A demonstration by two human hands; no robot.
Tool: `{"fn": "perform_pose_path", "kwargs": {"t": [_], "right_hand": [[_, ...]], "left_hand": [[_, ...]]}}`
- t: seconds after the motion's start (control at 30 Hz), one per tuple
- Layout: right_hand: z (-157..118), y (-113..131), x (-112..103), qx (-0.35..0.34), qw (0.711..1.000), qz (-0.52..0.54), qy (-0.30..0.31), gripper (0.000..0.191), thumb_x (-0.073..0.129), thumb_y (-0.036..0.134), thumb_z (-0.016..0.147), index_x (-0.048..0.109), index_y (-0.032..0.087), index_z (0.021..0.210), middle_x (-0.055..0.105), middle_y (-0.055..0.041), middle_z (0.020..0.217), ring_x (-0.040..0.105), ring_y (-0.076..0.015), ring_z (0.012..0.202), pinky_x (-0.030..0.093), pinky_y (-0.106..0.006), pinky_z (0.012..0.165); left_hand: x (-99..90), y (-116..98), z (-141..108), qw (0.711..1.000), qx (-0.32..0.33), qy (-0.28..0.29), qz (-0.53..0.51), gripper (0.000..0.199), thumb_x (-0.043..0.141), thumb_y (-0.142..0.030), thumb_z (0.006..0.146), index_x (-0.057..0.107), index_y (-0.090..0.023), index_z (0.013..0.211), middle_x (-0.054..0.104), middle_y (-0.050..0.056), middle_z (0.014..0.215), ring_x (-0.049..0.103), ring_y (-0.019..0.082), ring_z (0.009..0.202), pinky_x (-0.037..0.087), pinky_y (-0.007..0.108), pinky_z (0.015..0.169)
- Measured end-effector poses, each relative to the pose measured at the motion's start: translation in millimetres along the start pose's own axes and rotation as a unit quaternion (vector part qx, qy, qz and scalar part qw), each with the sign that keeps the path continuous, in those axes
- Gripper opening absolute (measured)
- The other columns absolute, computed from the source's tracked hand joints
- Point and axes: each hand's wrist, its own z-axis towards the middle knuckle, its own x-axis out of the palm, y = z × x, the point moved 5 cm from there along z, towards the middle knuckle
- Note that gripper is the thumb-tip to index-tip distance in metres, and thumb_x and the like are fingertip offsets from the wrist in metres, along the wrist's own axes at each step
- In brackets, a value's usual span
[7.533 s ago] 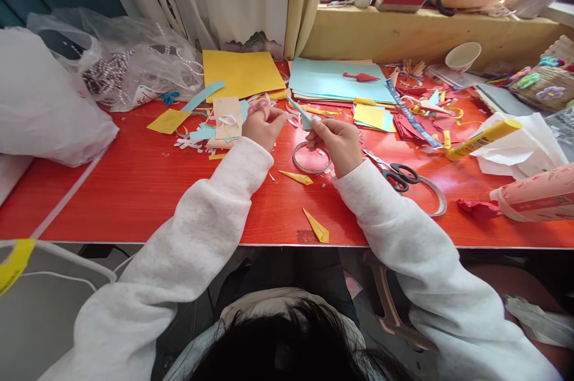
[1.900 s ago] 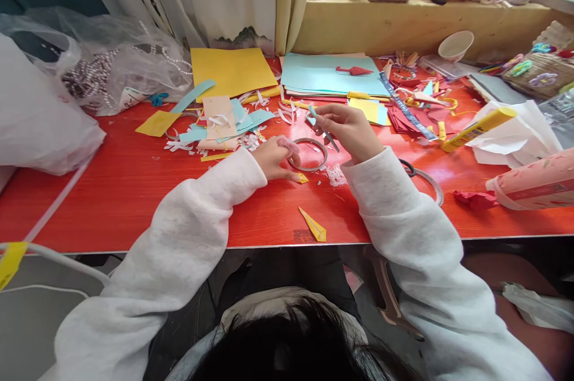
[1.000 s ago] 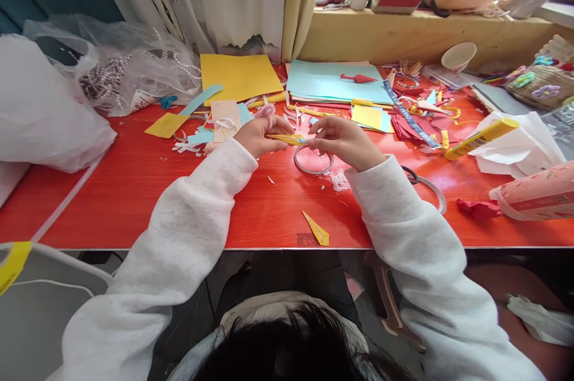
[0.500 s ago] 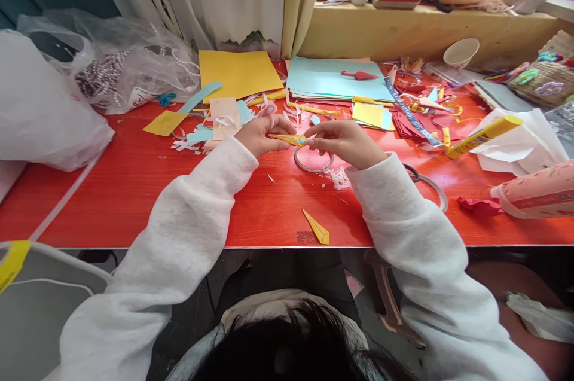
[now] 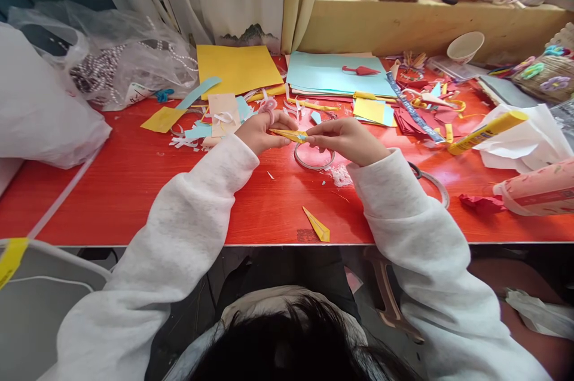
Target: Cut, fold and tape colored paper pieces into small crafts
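Over the middle of the red table, my left hand [image 5: 264,131] grips a narrow folded piece of yellow paper [image 5: 289,133] between thumb and fingers. At its right end, where a small light-blue bit shows, the fingertips of my right hand [image 5: 345,139] pinch it too. Below my hands lies a thin ring [image 5: 314,164], perhaps a roll of tape seen from above. Another pointed, folded yellow paper piece [image 5: 317,225] rests near the table's front edge, touched by neither hand.
Yellow sheets [image 5: 237,70] and a light-blue stack [image 5: 334,73] lie at the back among paper scraps. On the right are a yellow glue stick [image 5: 488,132], white paper [image 5: 531,145] and a pink cylinder [image 5: 538,189]. Plastic bags [image 5: 40,100] fill the left.
The folded yellow paper has tilted slightly in my fingers, and more of its upper face shows. Both hands keep their grip in nearly the same place. The view has shifted a little.
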Motion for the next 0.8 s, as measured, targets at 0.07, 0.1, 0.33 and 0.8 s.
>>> {"fn": "perform_pose_path", "kwargs": {"t": [0.07, 0.1, 0.33, 0.8], "right_hand": [[-0.1, 0.8, 0.3, -0.003, 1.000, -0.006, 0.003, 0.025, 0.063, 0.037, 0.070, 0.068, 0.013, 0.077, 0.059, -0.0029, 0.063, 0.050, -0.0100, 0.056, 0.040, -0.027, 0.055], [-0.1, 1.2, 0.4, -0.005, 1.000, -0.008, 0.003, 0.026, 0.063, 0.038, 0.070, 0.067, 0.013, 0.076, 0.059, -0.0029, 0.063, 0.050, -0.0098, 0.056, 0.040, -0.027, 0.055], [-1.0, 4.8, 3.6, -0.003, 1.000, 0.022, 0.004, 0.030, 0.062, 0.040, 0.072, 0.066, 0.012, 0.080, 0.059, -0.0035, 0.065, 0.052, -0.0090, 0.057, 0.041, -0.025, 0.054], [-3.2, 1.3, 19.4, 0.071, 0.978, 0.176, 0.088, 0.027, 0.063, 0.037, 0.073, 0.067, 0.012, 0.080, 0.066, -0.0052, 0.071, 0.059, -0.0098, 0.062, 0.051, -0.025, 0.062]], "left_hand": [[0.5, -1.1, -0.6, 1.000, 0.001, 0.000, -0.001, 0.027, 0.067, -0.015, 0.061, 0.057, -0.014, 0.085, 0.064, 0.003, 0.081, 0.061, 0.017, 0.085, 0.048, 0.031, 0.076], [1.0, -1.5, -0.9, 1.000, 0.002, 0.000, 0.000, 0.027, 0.067, -0.016, 0.060, 0.057, -0.014, 0.086, 0.064, 0.003, 0.082, 0.061, 0.017, 0.086, 0.047, 0.031, 0.077], [-0.9, 0.4, -0.2, 0.994, 0.030, -0.096, 0.032, 0.024, 0.069, -0.024, 0.063, 0.058, -0.015, 0.082, 0.061, 0.002, 0.078, 0.058, 0.013, 0.081, 0.046, 0.028, 0.075], [-6.2, -2.6, 2.3, 0.993, 0.111, -0.045, -0.009, 0.053, 0.060, -0.010, 0.063, 0.051, -0.024, 0.113, 0.058, 0.001, 0.093, 0.056, 0.012, 0.079, 0.046, 0.025, 0.066]]}}
